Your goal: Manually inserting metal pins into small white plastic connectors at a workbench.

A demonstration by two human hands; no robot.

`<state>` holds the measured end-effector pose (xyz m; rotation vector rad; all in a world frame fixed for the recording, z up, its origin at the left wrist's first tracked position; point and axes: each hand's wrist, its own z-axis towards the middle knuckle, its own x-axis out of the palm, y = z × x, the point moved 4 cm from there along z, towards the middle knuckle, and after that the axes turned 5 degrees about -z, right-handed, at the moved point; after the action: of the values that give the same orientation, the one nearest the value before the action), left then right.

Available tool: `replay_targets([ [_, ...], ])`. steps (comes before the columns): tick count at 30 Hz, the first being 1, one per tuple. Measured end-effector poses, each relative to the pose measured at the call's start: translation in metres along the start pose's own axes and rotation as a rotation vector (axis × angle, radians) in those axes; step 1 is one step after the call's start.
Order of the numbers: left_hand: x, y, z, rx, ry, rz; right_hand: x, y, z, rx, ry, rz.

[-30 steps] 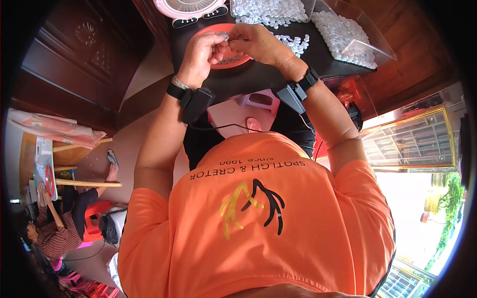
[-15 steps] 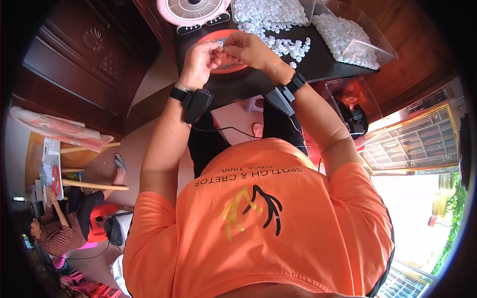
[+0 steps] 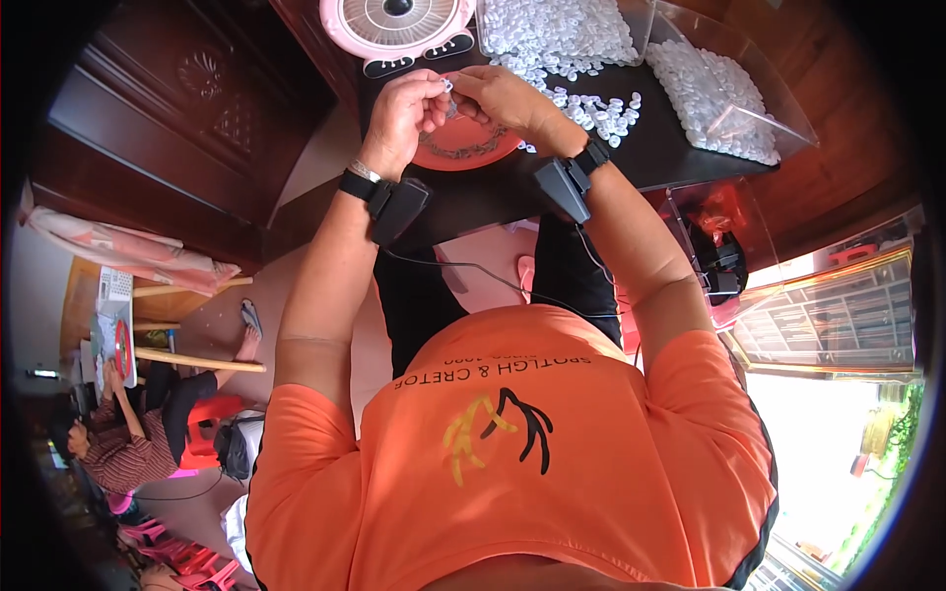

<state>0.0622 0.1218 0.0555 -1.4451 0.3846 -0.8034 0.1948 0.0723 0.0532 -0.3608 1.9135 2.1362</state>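
Observation:
My left hand (image 3: 402, 120) is closed, with thumb and fingertips pinching a small white plastic piece (image 3: 447, 86). Close against it, my right hand (image 3: 514, 102) has its fingers pressed together. Whatever those fingertips grip is too small and too covered to make out. Both hands are raised over a round orange-red dish (image 3: 426, 158), in which small grey metal-looking bits (image 3: 463, 152) lie. To the right of the dish, many loose white pieces (image 3: 603, 118) of the same sort are scattered on the dark table (image 3: 680, 167).
Two clear bins hold heaps of white pieces, one at the back (image 3: 557, 30) and one at the right (image 3: 714, 98). Behind the dish stands a pink fan (image 3: 394, 25). A cable (image 3: 463, 264) hangs between my wrist devices. Another person (image 3: 123, 448) sits at far left.
The whole view has shifted, so table and dish appear lower and further right. My hands stay together, a little higher over the dish, showing more of its grey bits.

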Motion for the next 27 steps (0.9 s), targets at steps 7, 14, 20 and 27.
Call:
replay_targets([
  [7,-0.013,0.014,0.006,-0.054,0.02,-0.153,-0.001,-0.001,-0.001,-0.05,0.037,-0.034],
  [14,-0.02,0.01,0.003,-0.076,-0.037,-0.019,-0.009,-0.006,-0.001,-0.06,-0.021,-0.085],
  [20,-0.012,-0.007,-0.005,-0.02,-0.143,0.382,-0.007,-0.006,-0.018,-0.237,-0.094,-0.234],
  [27,-0.02,-0.001,-0.019,-0.015,-0.177,0.203,0.032,0.004,-0.061,-0.414,-0.063,-0.649],
])
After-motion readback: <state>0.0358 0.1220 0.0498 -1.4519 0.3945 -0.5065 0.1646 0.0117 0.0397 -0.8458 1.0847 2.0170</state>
